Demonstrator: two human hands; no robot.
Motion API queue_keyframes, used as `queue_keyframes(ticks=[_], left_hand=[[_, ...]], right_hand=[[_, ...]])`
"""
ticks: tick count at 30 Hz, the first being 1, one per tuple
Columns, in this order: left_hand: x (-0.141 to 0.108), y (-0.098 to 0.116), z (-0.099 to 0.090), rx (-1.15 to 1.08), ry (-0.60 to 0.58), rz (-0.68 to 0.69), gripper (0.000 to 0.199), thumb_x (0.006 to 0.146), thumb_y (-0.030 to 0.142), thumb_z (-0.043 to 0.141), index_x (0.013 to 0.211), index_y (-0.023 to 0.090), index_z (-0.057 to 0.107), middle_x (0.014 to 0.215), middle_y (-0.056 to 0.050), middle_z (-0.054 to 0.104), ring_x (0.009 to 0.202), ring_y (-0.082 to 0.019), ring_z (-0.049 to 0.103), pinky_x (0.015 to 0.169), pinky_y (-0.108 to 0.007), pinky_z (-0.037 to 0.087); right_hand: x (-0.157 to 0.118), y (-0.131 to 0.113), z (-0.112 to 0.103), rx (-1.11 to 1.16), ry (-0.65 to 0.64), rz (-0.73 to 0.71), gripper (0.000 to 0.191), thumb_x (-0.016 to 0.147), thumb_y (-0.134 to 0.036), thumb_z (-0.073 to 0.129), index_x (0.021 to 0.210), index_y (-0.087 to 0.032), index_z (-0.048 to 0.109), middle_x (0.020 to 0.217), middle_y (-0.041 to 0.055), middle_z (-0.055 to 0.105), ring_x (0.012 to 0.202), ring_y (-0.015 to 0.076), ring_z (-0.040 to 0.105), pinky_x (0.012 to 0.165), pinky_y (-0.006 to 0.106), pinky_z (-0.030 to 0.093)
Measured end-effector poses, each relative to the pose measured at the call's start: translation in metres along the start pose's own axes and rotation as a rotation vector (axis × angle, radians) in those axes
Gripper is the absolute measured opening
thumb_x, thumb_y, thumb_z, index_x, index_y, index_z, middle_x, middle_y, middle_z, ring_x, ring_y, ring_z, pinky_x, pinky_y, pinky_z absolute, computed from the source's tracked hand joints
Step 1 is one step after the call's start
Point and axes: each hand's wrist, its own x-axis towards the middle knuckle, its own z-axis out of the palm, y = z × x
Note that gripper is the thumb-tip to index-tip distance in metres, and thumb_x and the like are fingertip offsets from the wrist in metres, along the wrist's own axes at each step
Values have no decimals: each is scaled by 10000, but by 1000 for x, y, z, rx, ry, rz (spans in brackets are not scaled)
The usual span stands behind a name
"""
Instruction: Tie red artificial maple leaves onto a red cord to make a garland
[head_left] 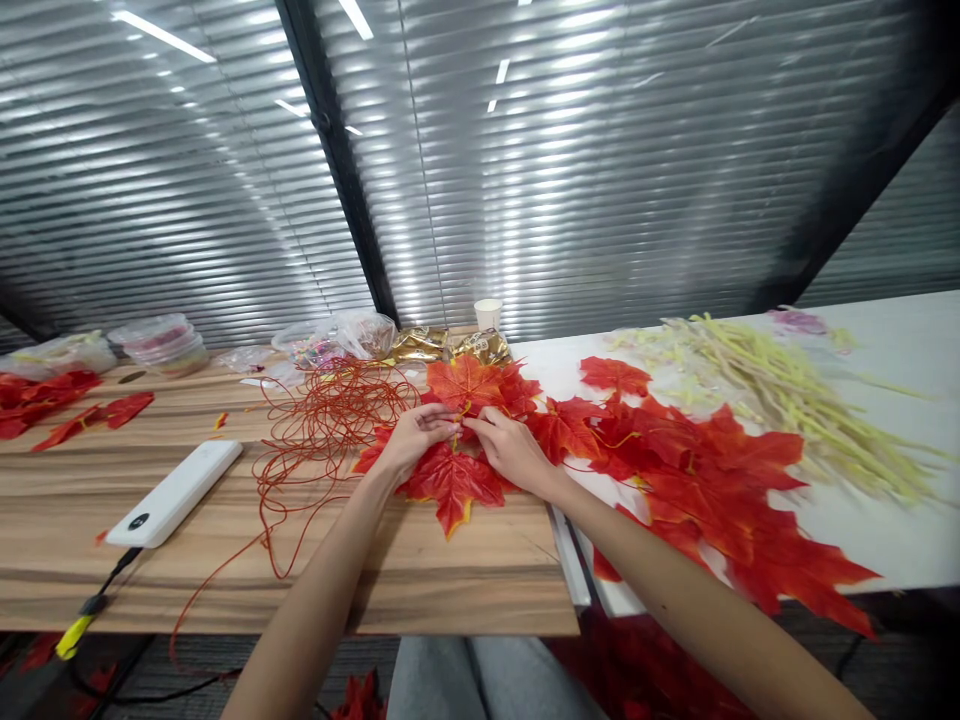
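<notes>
Both hands meet over red artificial maple leaves (457,487) near the middle of the wooden table (465,590). My left hand (418,436) has its fingers pinched together at the leaf stems. From the right, my right hand (510,448) closes thumb and forefinger at the same spot, nearly touching the left fingertips. What lies between the fingertips is too small to tell, though yellowish stems show beside them. Another leaf (463,383) lies just beyond the hands. A tangle of thin red cord (330,420) spreads left of my left hand.
A long chain of red leaves (720,490) covers part of the white table (915,350), beside yellow-green stems (810,410). A white power bank (176,492) with a cable lies left. Behind are a paper cup (487,314), gold packets (480,347) and plastic tubs (161,345).
</notes>
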Motion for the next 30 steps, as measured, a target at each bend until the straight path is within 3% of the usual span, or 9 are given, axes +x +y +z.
queue_keyframes(ticks=[14, 18, 30], left_hand=[[2, -2, 0, -3, 5, 12, 332, 498, 149, 786, 776, 94, 613, 748, -39, 661, 700, -107, 605, 695, -225, 480], [0, -1, 3, -103, -3, -26, 359, 471, 148, 797, 757, 100, 584, 739, -36, 652, 670, -130, 614, 637, -256, 504], [1, -4, 3, -147, -17, -50, 409, 488, 147, 791, 829, 99, 571, 730, -26, 624, 623, -97, 599, 545, -177, 440]], right_hand=[[0, 0, 1, 20, 38, -31, 310, 866, -128, 370, 1101, -169, 568, 910, 68, 552, 774, 135, 533, 681, 235, 439], [0, 0, 1, -12, 35, -37, 300, 867, -139, 373, 1085, -163, 578, 909, 71, 555, 762, 133, 536, 665, 229, 437], [2, -6, -7, -175, -101, -53, 319, 844, -102, 382, 1103, -161, 560, 920, 83, 549, 750, 140, 541, 590, 218, 405]])
